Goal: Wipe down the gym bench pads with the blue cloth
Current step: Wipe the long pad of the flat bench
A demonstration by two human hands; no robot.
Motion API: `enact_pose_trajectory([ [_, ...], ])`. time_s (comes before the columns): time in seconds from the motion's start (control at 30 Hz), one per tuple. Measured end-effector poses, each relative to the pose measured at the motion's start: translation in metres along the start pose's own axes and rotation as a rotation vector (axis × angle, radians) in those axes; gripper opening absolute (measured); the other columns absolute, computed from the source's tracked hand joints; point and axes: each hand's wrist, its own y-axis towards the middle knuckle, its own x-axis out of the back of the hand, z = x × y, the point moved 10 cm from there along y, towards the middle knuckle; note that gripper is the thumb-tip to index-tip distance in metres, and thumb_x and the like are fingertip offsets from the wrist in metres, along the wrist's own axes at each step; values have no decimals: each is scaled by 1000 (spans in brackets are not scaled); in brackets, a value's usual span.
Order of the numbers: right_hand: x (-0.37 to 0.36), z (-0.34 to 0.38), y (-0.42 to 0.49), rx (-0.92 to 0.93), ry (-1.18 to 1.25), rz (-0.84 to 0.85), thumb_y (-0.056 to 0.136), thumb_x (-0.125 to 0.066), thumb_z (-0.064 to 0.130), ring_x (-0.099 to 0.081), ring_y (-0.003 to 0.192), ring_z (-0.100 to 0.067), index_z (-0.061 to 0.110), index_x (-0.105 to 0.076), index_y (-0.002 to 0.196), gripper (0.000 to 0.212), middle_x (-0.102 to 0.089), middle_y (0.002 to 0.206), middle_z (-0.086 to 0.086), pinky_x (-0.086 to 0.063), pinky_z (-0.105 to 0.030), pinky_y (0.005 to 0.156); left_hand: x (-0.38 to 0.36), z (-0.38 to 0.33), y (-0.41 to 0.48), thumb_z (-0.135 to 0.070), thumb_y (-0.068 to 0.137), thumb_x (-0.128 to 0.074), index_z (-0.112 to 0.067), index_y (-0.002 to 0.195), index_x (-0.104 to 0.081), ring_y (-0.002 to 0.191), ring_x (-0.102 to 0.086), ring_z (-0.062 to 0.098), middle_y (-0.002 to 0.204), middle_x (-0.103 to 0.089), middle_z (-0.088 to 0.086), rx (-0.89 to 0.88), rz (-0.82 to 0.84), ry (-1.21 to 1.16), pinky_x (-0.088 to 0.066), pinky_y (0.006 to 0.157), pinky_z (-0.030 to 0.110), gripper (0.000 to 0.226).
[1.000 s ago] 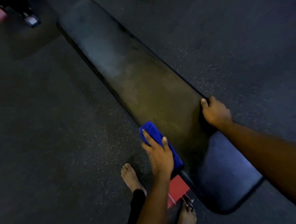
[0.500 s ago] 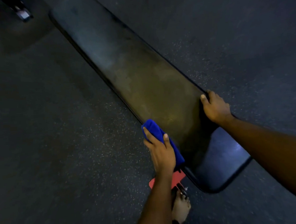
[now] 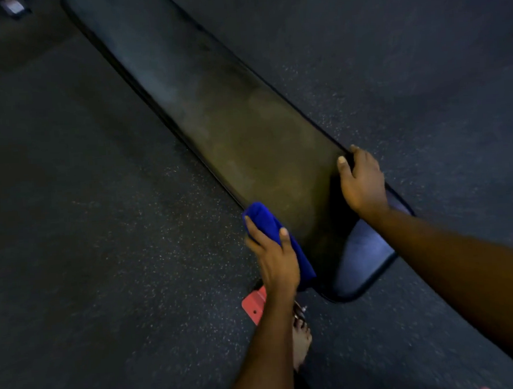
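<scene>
Left hand [image 3: 276, 262] still presses blue cloth [image 3: 264, 219] on bench pad [image 3: 214, 112] left edge, near end. Fingers [image 3: 253, 229] curled over cloth, barely advanced since second ago. Right hand [image 3: 362, 184] still grips right edge. Most of pad unwiped, I judge.

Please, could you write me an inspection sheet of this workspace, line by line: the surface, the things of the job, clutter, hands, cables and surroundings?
Surface: long black bench pad, with dull smears along the middle and a bluish shine at the near end.
Job's things: blue cloth, bunched, pressed on the pad's left edge towards the near end.
Clutter: nothing seen on the pad.
Hands: left hand holds the cloth, fingers and thumb laid over it; right hand grips the pad's right edge, thumb on top.
Cables: nothing seen.
Surroundings: dark speckled floor; red bracket beside the left forearm; bare foot near it; small grey object at the top left, too cut off to name.
</scene>
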Motion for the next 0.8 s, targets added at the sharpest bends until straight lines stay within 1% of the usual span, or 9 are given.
enact_pose_trajectory([
  [0.07,13,-5,-16,32,11,-97,104,-41,34,-35,140,-30,5,-39,146,51,-43,149,-15,-28,-45,117,4,-3,4,-37,100,-46,-25,156,4,117,-53,40,151,-22,18,-12,-73,4,-45,97,45,76],
  [0.13,26,-10,-32,22,28,-161,104,-43,32,-39,136,-29,6,-43,142,46,-46,144,-14,-31,-42,113,-5,-3,-19,-51,98,-37,-29,155,7,121,-49,44,151,-23,21,-1,-86,13,-44,101,51,75],
  [0.23,37,-24,-55,-47,57,-168,103,-43,33,-47,126,-25,11,-50,134,38,-50,135,-10,-39,-41,104,-27,12,-70,-70,90,-20,-19,156,3,123,-48,43,149,-27,26,25,44,30,-44,102,47,87],
  [0.37,45,-34,-88,-131,196,-86,103,-45,29,-57,104,-19,17,-61,111,22,-60,109,-3,-48,-45,97,-13,17,-90,-33,102,-45,-13,156,-4,124,-51,36,151,-31,19,46,182,75,-42,99,38,71],
  [0.43,42,-32,-105,-203,315,7,101,-49,21,-61,98,-20,21,-63,101,14,-63,98,0,-50,-44,95,6,5,-90,-29,103,-45,-18,156,-10,125,-51,31,150,-36,14,39,210,62,-42,100,37,65],
  [0.53,45,-7,-134,-226,383,182,97,-54,8,-64,102,-28,25,-65,87,22,-69,101,-7,-51,-46,97,53,-41,-105,-28,102,-46,-25,152,-21,125,-51,27,145,-46,10,-36,261,-22,-42,101,39,57],
  [0.6,54,19,-152,-213,428,266,97,-55,4,-63,102,-23,20,-67,92,20,-69,109,-9,-53,-35,87,80,-76,-117,-28,101,-47,-28,151,-23,123,-52,28,142,-47,10,-89,335,-56,-43,95,37,55],
  [0.67,79,59,-174,-188,473,312,97,-52,-1,-59,101,-17,14,-64,109,23,-65,115,-7,-47,-23,74,110,-120,-134,-29,100,-49,-29,147,-26,121,-51,29,139,-48,7,-164,406,-67,-40,91,34,52],
  [0.8,134,140,-211,-82,597,357,91,-48,-11,-54,109,-20,17,-53,130,49,-58,129,-8,-43,-27,72,167,-203,-169,-23,97,-53,-27,133,-37,112,-56,23,129,-57,4,-312,495,-108,-41,89,32,40],
])
